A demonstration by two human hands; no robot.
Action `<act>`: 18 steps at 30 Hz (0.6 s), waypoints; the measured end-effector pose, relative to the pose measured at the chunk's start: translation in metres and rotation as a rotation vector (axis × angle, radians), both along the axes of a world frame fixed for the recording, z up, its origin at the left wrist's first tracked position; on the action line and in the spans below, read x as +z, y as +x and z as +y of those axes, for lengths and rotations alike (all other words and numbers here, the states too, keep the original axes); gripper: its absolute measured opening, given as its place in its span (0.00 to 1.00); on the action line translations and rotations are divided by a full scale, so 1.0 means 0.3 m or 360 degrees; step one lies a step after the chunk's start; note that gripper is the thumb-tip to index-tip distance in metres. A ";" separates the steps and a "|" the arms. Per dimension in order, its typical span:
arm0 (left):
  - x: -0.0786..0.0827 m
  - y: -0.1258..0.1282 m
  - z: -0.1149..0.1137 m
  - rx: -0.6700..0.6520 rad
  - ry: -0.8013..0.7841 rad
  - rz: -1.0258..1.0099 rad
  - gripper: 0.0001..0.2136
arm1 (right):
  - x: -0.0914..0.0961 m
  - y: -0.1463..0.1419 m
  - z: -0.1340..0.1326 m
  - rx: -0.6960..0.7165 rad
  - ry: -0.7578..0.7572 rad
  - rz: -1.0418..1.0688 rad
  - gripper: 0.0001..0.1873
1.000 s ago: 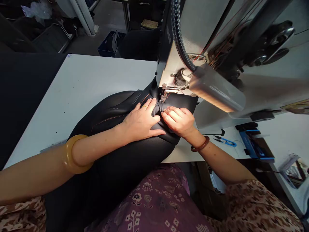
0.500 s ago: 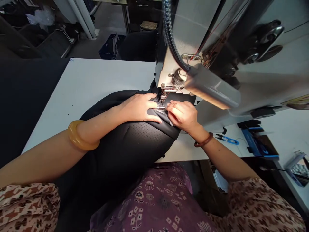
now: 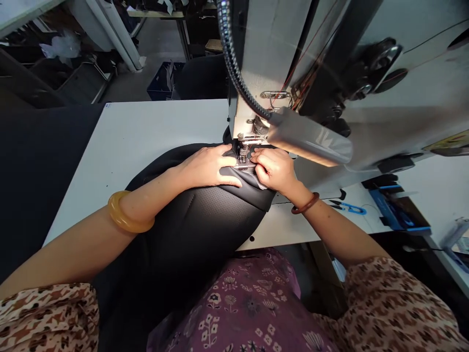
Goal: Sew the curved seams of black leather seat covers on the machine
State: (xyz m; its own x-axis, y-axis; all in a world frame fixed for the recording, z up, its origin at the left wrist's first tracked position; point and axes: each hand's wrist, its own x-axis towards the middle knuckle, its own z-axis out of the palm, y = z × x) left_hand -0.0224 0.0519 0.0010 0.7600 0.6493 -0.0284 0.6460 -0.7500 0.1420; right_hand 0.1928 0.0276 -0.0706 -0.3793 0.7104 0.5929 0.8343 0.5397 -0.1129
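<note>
A black leather-like cover (image 3: 205,215) with a perforated panel lies over the white table (image 3: 139,142) and hangs down into my lap. My left hand (image 3: 208,166) rests on it with fingers together and thumb along the fold, pressing the material just left of the presser foot (image 3: 242,155). My right hand (image 3: 273,168) is curled, pinching the cover's edge right beside the foot. Both hands touch the cover under the head of the grey sewing machine (image 3: 330,98).
A flexible black lamp arm (image 3: 234,68) curves down in front of the machine. Blue-handled snips (image 3: 348,208) and a blue tray (image 3: 397,210) lie on the table to the right. A dark crate (image 3: 163,80) and a chair stand beyond the table.
Both hands have slid with the cover up toward the presser foot. The stitched side of the cover has turned out of sight and the perforated panel now faces up. The right fingers have curled tighter.
</note>
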 end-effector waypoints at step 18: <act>0.004 -0.010 -0.001 -0.0089 0.0099 0.0066 0.23 | -0.020 -0.023 -0.005 -0.0083 0.0108 0.0158 0.17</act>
State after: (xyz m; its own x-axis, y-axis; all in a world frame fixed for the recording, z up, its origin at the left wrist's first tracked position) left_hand -0.0253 0.0517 0.0023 0.7942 0.6073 -0.0214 0.6071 -0.7917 0.0678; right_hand 0.1858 0.0260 -0.0767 -0.2800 0.6847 0.6729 0.8480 0.5049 -0.1609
